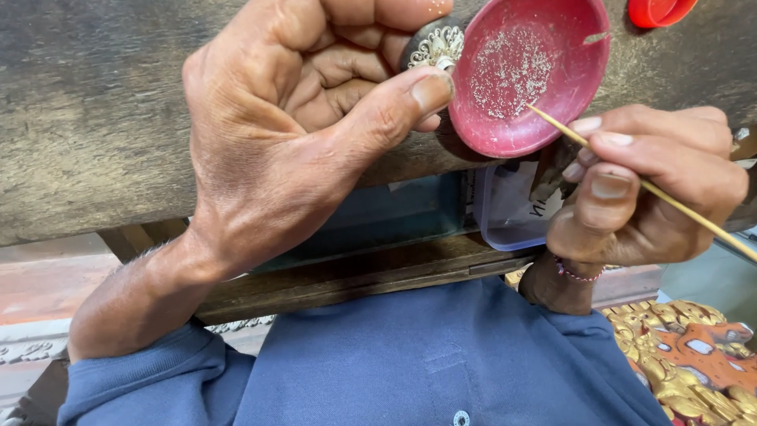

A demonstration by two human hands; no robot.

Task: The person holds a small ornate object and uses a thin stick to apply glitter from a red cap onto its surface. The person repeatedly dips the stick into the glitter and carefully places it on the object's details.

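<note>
Soft even daylight; faint shadows under hands [315, 118]; sharp centre; slight edge blur

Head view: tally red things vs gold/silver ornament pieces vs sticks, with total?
Red: 2, the shallow red dish and a red cap at the top edge.
Ornaments: 2, the silver filigree piece in the left hand and the gold carving.
Sticks: 1, the thin stick in the right hand.
Total: 5
</note>
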